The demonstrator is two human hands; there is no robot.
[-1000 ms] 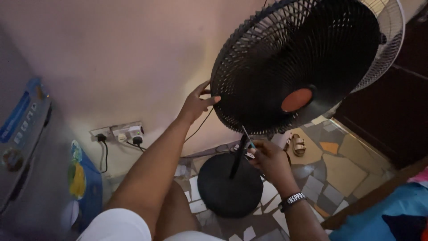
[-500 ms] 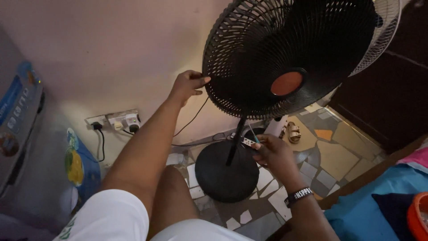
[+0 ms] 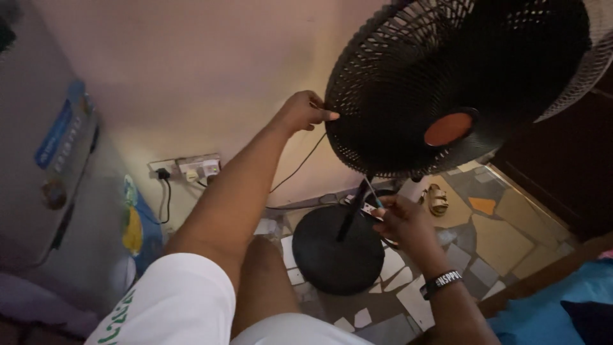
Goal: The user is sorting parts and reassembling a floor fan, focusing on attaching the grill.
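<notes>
The left hand [image 3: 303, 112] pinches the rim of the black fan guard [image 3: 447, 83], fingers pressed together on the wire; the right hand [image 3: 402, 220] is curled around a small tool [image 3: 370, 207] just under the guard, near the pole [image 3: 352, 214] above the round base [image 3: 335, 249]; steady the cage firmly, I judge, so the tool meets its fastener squarely.

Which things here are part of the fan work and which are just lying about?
In hand: left hand on fan guard; right hand with small tool by fan pole; fan base.
Lying about: wall socket, sandal, blue cloth.
</notes>
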